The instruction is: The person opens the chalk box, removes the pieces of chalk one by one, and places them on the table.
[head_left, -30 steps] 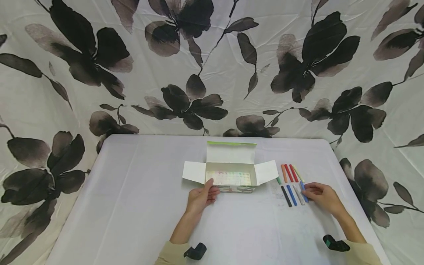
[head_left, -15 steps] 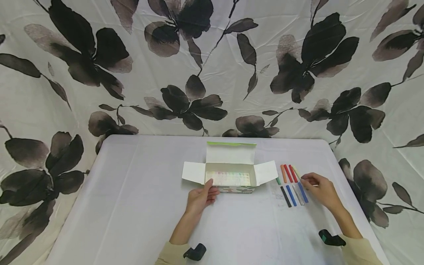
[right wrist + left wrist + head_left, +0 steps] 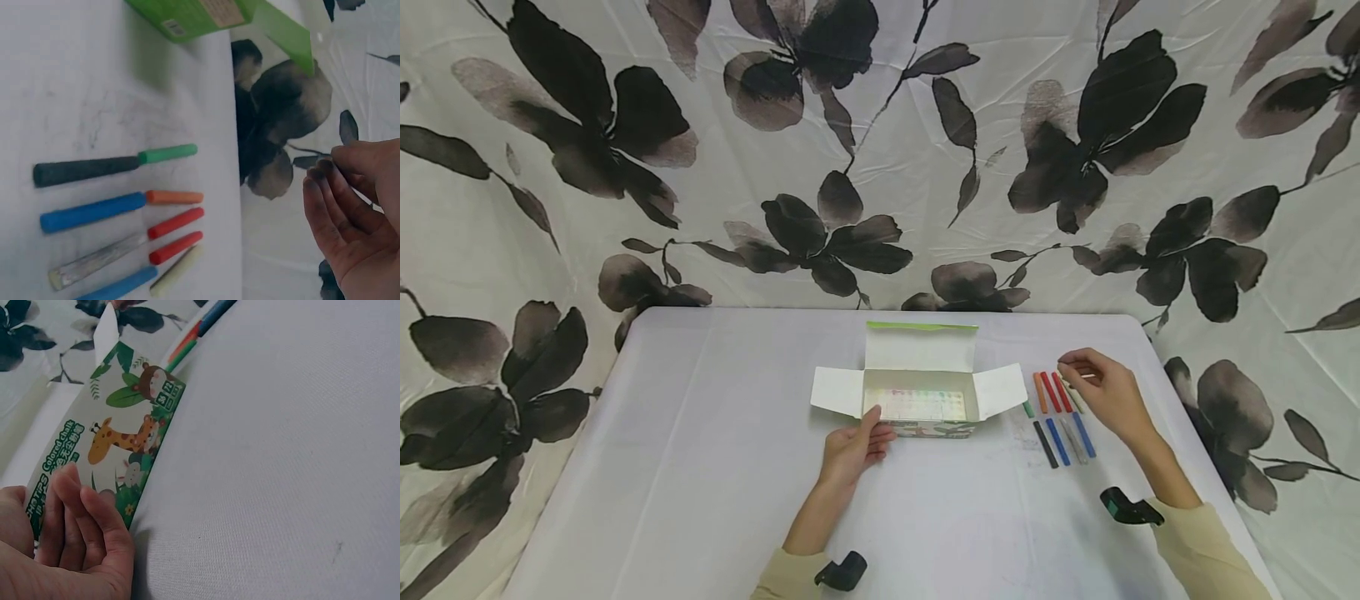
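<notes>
An open cardboard chalk box (image 3: 936,429), with giraffe artwork and the words "Colored chalk", stands mid-table. Inside lie rows of pale multicoloured sticks (image 3: 921,405). My left hand (image 3: 850,452) holds its near left corner, thumb at the rim and bent fingers against the printed front (image 3: 125,434). To the box's right, chalk sticks lie in two rows: black (image 3: 87,170), blue (image 3: 100,212), greyish (image 3: 97,261) and another blue in front, green (image 3: 169,153), orange, two red and pale yellow (image 3: 176,270) behind. Over the back row's right end hovers my right hand (image 3: 1108,396), fingers loosely bent, nothing visible in them.
The white-covered table (image 3: 715,433) reaches back to a floral cloth (image 3: 850,100). The box's side flaps spread outward and its lid (image 3: 921,346) stands up behind. Faint chalk smudges mark the cloth near the sticks.
My right hand has left the right-hand blue chalk stick and moved up and back past the yellow one. The left hand stays on the box. The sticks lie as before.
</notes>
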The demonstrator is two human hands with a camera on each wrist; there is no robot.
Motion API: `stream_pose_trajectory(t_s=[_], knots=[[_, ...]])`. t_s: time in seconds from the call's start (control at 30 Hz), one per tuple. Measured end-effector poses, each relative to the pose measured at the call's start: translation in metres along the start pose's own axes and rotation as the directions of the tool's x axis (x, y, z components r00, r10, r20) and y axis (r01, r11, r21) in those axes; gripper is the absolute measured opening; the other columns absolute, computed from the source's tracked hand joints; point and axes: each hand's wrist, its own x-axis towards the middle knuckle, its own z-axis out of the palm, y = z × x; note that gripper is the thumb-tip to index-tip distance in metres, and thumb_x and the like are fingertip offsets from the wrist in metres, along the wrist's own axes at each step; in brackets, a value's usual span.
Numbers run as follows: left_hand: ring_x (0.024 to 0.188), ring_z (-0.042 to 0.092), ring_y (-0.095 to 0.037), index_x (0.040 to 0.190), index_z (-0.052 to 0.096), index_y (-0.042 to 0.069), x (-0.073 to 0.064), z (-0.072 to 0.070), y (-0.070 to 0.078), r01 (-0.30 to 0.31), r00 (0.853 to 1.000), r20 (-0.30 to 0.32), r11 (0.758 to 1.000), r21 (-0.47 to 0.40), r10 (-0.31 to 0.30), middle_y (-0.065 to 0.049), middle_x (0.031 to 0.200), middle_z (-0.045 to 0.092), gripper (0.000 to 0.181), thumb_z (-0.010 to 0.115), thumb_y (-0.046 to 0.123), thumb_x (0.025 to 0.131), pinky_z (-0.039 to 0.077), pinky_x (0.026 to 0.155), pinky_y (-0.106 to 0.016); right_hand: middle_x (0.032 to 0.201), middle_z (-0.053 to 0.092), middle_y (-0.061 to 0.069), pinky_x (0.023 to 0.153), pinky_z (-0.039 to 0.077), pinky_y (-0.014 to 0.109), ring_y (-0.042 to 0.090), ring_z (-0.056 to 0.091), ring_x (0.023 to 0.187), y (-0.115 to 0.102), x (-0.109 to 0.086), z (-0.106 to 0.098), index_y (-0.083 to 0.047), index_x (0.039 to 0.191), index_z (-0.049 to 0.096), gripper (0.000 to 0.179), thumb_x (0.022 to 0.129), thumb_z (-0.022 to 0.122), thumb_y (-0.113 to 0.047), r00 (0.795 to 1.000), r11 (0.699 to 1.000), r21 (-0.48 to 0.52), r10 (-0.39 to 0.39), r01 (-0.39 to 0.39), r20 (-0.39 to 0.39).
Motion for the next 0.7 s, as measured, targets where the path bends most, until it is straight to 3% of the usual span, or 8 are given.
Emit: stream_pose_trajectory(t_s=[0.2, 0.47, 0.7], knots=[[0.072, 0.066, -0.008, 0.107, 0.072, -0.009, -0.001, 0.0, 0.003, 0.016, 1.0, -0.011, 1.0, -0.001, -0.016, -0.006, 0.088, 0.077, 0.052, 0.067, 0.042, 0.1, 0.056, 0.067, -0.02, 0.103, 0.072, 0.015, 0.081, 0.047, 0.003, 0.003, 0.061, 0.09, -0.023, 0.017, 0.011, 0.002, 0.113, 0.069, 0.019, 0.101, 0.068, -0.012, 1.0, 0.998, 0.051, -0.026, 0.026, 0.012], [0.075, 0.068, -0.008, 0.108, 0.071, -0.01, -0.003, 0.0, 0.008, 0.032, 0.999, -0.005, 0.999, 0.041, -0.031, -0.008, 0.091, 0.077, 0.05, 0.065, 0.039, 0.102, 0.057, 0.069, -0.021, 0.103, 0.073, 0.013, 0.082, 0.051, 0.01, 0.022, 0.068, 0.094, -0.057, 0.035, 0.036, 0.001, 0.114, 0.07, 0.018, 0.098, 0.07, -0.007, 0.986, 0.98, 0.144, -0.147, 0.136, 0.072], [0.075, 0.07, -0.009, 0.107, 0.072, -0.01, -0.005, 0.002, 0.012, 0.03, 0.999, -0.013, 0.997, 0.064, -0.03, -0.009, 0.09, 0.078, 0.051, 0.068, 0.041, 0.1, 0.057, 0.067, -0.019, 0.103, 0.074, 0.011, 0.079, 0.059, 0.035, 0.025, 0.07, 0.094, -0.074, 0.043, 0.064, 0.0, 0.113, 0.071, 0.018, 0.097, 0.073, -0.007, 0.972, 0.981, 0.133, -0.164, 0.143, 0.168]])
